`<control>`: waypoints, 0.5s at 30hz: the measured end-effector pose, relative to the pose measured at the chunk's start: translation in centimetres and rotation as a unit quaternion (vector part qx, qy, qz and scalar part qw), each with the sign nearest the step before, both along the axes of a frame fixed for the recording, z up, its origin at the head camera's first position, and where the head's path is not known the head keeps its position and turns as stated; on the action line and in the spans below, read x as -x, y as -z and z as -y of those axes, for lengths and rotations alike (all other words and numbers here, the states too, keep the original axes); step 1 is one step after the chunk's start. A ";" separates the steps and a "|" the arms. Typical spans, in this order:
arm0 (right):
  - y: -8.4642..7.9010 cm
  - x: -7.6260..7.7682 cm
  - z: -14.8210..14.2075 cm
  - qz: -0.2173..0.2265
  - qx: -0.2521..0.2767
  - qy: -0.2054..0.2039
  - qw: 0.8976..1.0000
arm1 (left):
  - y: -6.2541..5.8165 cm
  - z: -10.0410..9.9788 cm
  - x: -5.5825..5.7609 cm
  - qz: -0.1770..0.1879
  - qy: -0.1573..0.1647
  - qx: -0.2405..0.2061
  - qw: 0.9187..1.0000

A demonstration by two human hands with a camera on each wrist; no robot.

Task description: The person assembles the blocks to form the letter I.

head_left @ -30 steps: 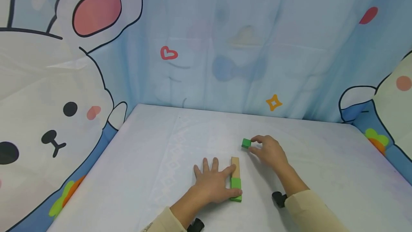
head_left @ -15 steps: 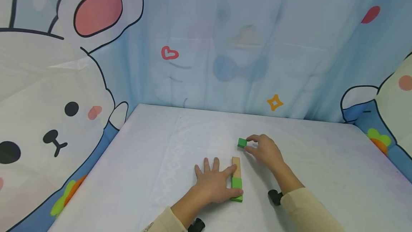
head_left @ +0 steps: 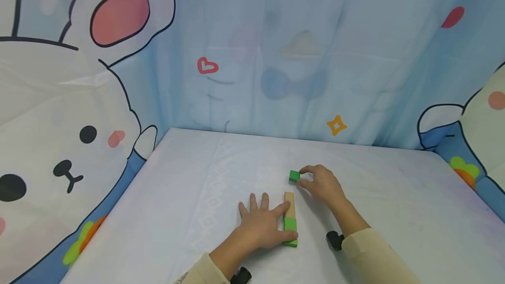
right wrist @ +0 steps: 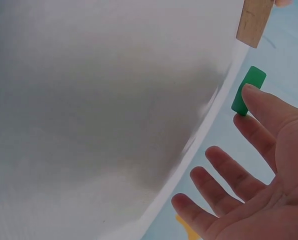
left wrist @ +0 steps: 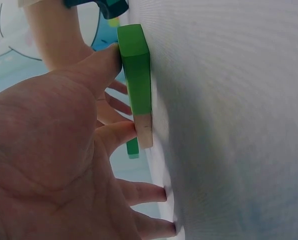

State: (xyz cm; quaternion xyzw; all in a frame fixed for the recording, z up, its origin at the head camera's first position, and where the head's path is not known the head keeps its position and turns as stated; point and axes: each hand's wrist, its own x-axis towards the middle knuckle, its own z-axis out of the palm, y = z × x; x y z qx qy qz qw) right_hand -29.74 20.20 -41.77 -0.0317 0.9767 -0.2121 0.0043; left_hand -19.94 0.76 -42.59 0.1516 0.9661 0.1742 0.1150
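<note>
My right hand (head_left: 322, 184) pinches a small green block (head_left: 294, 176) between thumb and index finger. In the right wrist view, this block (right wrist: 249, 90) sits at the tips of thumb and index finger, the other fingers loosely spread. My left hand (head_left: 258, 228) lies spread on the table, thumb on a green block (head_left: 289, 223) and index finger on a plain wooden block (head_left: 290, 205). Those two blocks stand end to end in a line. The left wrist view shows the green block (left wrist: 139, 75) beside the thumb and the wooden block (left wrist: 144, 131) by the index fingertip.
A white cloth covers the table (head_left: 189, 174), whose far edge meets a blue printed curtain (head_left: 252, 56). Black wrist cameras sit at the left cuff (head_left: 240, 276) and the right cuff (head_left: 334, 240).
My right hand has moved a little to the left with the small green block, closer to line with the wooden block. The left hand stays in place on its blocks.
</note>
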 end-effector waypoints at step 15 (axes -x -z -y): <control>0.2 0.0 0.3 0.010 0.001 -0.023 1.000 | 0.0 0.0 0.0 0.007 -0.003 -0.001 1.000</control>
